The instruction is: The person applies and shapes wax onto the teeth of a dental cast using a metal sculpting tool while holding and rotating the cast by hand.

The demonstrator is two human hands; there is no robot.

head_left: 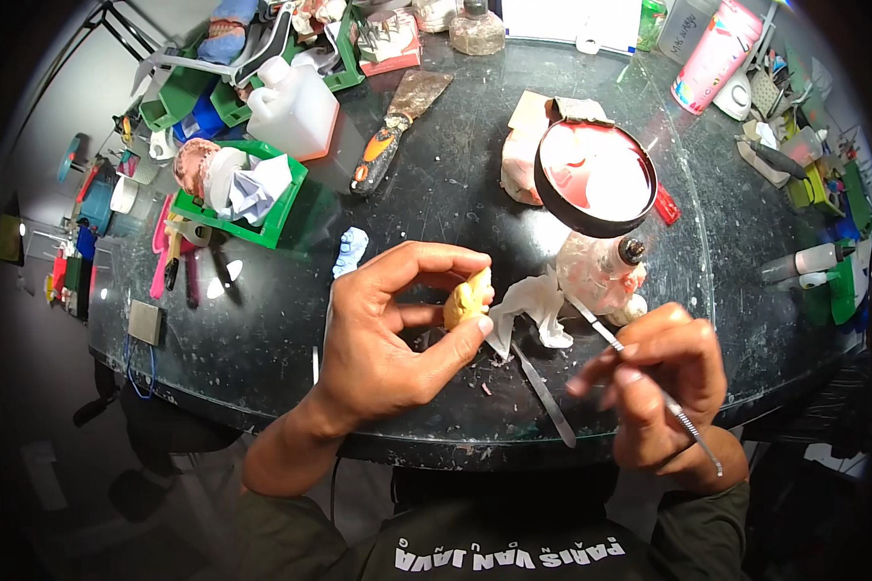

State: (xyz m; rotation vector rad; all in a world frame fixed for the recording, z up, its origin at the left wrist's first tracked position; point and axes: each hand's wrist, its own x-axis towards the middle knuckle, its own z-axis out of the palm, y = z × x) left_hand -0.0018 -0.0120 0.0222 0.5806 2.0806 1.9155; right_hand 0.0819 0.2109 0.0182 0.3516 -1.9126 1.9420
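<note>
My left hand (373,339) is closed in a pinch around a small yellow piece that looks like a dental cast (466,298), lifted above the black table. In my right hand (667,382) is a slim metal dental carving tool (686,423), gripped like a pen. One tip points at a glass bottle (591,261) with a dark cap; the hooked end sticks out below my hand. Between the hands lie a crumpled white tissue (531,302) and a flat metal spatula (545,397). A light-blue moulded piece (350,250) rests just beyond my left hand.
A putty knife (389,145) lies farther back, near a white plastic jug (291,116). Left of it, a green tray (286,211) holds dental models and paper. A round dark-rimmed container (596,172) stands behind the bottle. A pink tumbler (717,56) is at far right.
</note>
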